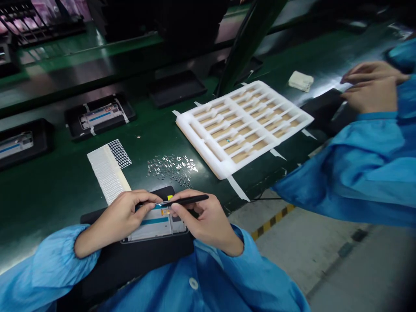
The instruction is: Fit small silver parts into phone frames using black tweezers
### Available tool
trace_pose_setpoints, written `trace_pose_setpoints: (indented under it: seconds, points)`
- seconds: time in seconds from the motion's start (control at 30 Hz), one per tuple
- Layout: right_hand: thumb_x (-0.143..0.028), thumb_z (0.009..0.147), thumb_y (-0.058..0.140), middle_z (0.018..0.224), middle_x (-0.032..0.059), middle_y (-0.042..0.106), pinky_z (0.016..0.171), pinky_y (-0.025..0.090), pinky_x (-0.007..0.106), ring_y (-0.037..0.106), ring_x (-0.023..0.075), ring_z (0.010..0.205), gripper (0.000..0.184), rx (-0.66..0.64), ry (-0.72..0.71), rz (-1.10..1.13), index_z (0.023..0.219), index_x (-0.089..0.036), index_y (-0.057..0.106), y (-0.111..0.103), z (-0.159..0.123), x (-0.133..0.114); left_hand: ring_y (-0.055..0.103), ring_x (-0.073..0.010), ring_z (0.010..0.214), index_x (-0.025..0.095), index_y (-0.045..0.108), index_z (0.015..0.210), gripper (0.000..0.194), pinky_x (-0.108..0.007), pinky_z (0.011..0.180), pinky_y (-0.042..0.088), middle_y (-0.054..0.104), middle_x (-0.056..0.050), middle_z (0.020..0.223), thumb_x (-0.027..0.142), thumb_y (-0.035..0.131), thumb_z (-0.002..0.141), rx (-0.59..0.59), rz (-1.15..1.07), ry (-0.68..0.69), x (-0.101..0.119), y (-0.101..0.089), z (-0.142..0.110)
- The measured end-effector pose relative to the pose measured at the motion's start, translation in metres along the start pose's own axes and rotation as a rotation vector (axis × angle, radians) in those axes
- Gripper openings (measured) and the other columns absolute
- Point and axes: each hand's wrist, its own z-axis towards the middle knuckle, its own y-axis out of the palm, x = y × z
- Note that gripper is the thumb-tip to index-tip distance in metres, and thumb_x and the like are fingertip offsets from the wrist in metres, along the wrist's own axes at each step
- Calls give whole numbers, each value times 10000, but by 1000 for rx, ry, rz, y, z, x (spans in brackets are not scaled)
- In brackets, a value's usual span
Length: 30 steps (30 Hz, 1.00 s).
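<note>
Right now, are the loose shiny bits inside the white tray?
No, the loose shiny bits lie on the green table, beside the white tray.

No legible text, brand or number anywhere. Only sign-type marking: yellow-and-black hazard stripe point(273, 222) on the floor point(320, 260), beside the desk point(152, 136). Small yellow tag point(170, 197) by the far edge of the phone frame point(147, 233): too small to tell if printed. Blue strip point(155, 221) on that frame: print, if any, unreadable.
</note>
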Motion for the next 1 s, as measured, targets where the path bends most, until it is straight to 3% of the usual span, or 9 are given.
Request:
trace_pose_setpoints:
  seconds: [0.27, 0.37, 0.5, 0.67, 1.0]
  points:
    - [-232, 950, 728, 916, 78, 803, 663, 695, 296, 802, 199, 724, 80, 11, -32, -2, 992, -188, 780, 0, 0, -3, 752, -205, 993, 276, 816, 1161, 290, -318, 900, 593, 808, -36, 1148, 372, 582, 1020, 16, -14, -25, 2, 2, 0]
    - [-195, 951, 728, 963, 81, 810, 745, 702, 336, 811, 228, 846, 101, 21, -167, -123, 1029, -218, 787, -1, -5, -2, 755, -204, 1002, 278, 814, 1172, 294, -318, 902, 597, 806, -36, 1158, 370, 576, 1027, 16, -13, -18, 2, 2, 0]
    - [-110, 947, 705, 1050, 78, 820, 858, 701, 395, 806, 247, 955, 266, 13, -365, -225, 1156, -265, 763, 2, -14, 3, 757, -212, 1022, 271, 816, 1169, 293, -319, 906, 605, 808, -40, 1166, 377, 581, 1031, 16, -16, -14, 2, 2, -1]
    - [-76, 954, 683, 1122, 93, 821, 914, 702, 428, 806, 254, 1004, 376, 29, -495, -319, 1272, -273, 724, 6, -21, 9, 758, -209, 1038, 284, 814, 1177, 289, -305, 901, 608, 803, -29, 1189, 380, 582, 1032, 18, -8, -22, 1, 2, -1]
    - [-52, 957, 673, 1120, 99, 822, 926, 695, 421, 806, 248, 1007, 396, 27, -527, -337, 1294, -257, 712, 9, -20, 10, 747, -210, 1079, 290, 806, 1190, 289, -306, 914, 600, 797, -24, 1203, 394, 584, 1035, 9, -17, -21, 1, 1, -1]
